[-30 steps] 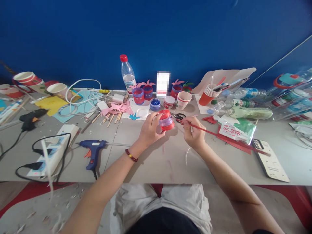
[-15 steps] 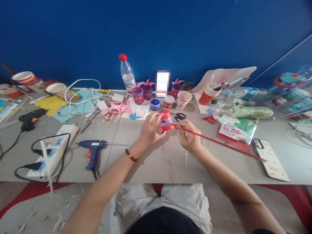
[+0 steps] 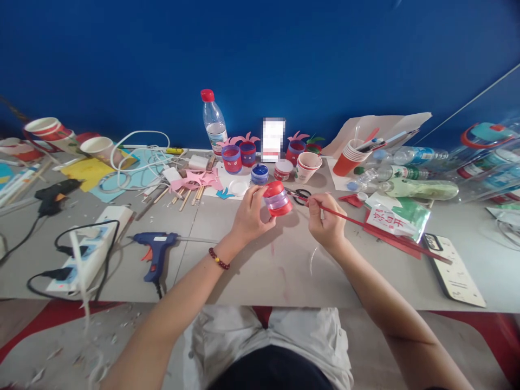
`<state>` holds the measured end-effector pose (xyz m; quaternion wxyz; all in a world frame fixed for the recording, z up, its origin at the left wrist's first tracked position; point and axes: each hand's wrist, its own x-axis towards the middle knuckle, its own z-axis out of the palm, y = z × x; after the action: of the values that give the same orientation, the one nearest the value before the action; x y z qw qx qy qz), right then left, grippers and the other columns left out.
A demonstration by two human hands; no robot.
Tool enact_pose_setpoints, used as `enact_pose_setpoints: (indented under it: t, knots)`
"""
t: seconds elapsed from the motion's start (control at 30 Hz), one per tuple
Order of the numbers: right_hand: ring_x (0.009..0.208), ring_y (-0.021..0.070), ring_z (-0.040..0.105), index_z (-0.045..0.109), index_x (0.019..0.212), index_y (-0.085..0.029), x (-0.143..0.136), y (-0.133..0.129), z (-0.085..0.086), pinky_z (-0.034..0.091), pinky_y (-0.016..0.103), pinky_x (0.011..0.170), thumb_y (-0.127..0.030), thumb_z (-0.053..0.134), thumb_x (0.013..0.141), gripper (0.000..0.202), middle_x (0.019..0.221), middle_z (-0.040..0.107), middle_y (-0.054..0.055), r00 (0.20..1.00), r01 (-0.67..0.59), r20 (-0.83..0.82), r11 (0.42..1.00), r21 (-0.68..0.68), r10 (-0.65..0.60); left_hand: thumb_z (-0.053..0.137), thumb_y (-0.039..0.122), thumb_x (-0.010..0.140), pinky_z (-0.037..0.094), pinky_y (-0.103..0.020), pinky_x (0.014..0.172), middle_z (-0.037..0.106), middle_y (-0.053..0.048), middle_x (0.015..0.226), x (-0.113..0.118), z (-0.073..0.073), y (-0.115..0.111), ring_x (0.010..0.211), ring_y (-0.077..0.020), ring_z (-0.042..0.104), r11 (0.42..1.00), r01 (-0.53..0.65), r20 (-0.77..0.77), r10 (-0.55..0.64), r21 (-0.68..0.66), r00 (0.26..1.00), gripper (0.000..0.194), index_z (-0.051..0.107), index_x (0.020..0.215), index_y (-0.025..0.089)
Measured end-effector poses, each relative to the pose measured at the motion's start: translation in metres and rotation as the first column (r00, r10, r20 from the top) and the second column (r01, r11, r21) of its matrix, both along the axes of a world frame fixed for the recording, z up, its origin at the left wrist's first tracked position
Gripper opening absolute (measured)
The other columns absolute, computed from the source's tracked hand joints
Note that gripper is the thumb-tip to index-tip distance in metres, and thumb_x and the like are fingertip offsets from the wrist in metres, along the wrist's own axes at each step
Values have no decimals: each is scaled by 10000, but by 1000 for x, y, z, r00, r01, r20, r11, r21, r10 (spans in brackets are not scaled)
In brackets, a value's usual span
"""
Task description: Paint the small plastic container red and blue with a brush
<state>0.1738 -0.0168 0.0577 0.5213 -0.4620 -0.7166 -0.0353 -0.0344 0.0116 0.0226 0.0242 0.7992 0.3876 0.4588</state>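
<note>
Between the thumb and fingers of my left hand (image 3: 252,216) is a small painted cup (image 3: 278,199), tilted, with red bands at both ends and a purple band round its middle. My right hand (image 3: 327,222) pinches a long red paintbrush (image 3: 365,223) near its bristle end, and the handle slants down to the right. The bristles point toward the cup but are apart from it. Behind the cup stand an open jar of blue paint (image 3: 259,174) and a jar of red paint (image 3: 283,170). A pair of black scissors (image 3: 303,196) lies just behind the brush tip.
A blue glue gun (image 3: 156,249) and a white power strip (image 3: 91,249) lie left. Several painted cups with paper leaves, such as one (image 3: 232,158), stand behind, near a bottle (image 3: 214,124) and a paper cup (image 3: 307,167). A phone (image 3: 455,271) lies right.
My right hand has drawn the paintbrush back to the right, off the cup. In my left hand the cup has turned slightly, so its purple band shows more.
</note>
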Motion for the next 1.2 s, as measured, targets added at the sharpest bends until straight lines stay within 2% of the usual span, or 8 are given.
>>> enact_pose_setpoints:
  t: [0.17,0.43,0.6,0.83,1.0,1.2]
  knots:
    - [694,178,584,553,880,-238,-8,-7,-1,480,319,643,-179,462,959,134,757,615,27,995,-83,56,996,22,82,707,147,694,518,-490,1037,486,-153,1274,-1,-3,1,1242,-311,532,1000,3,-17,-3,-15,1000,776,325,1368,197]
    - [671,174,586,548,912,-234,-23,-18,1,487,305,624,-155,460,954,126,731,620,26,968,-249,57,967,54,246,721,118,672,533,-470,1019,505,-147,1248,-1,-5,5,1206,-299,551,1000,-18,16,18,-16,1000,759,351,1332,184]
    - [635,174,602,563,878,-240,-23,-19,8,488,307,596,-216,446,970,151,700,623,20,980,-197,3,980,27,197,738,139,667,519,-488,1039,507,-148,1265,-1,-6,5,1219,-303,549,1000,2,2,-2,-9,1000,794,327,1344,200]
    - [629,170,615,570,845,-241,-10,-11,11,492,303,592,-222,452,959,166,711,644,12,994,-80,-80,997,2,80,734,137,668,507,-487,1052,496,-154,1280,-3,-8,6,1252,-309,525,1000,-10,33,10,0,999,814,309,1360,197]
    - [678,185,605,564,853,-238,0,-3,6,492,321,630,-218,463,959,148,734,634,23,1000,13,-5,1000,10,-13,719,155,684,500,-494,1053,498,-156,1280,-3,-6,5,1242,-306,526,999,0,25,-1,37,1000,792,313,1364,190]
    - [691,188,588,561,891,-240,-3,-6,0,480,318,641,-191,464,954,125,745,618,29,990,-103,98,994,32,100,724,158,689,514,-488,1040,503,-156,1277,-3,-6,6,1244,-311,530,1000,-17,-9,17,14,1000,783,324,1361,191]
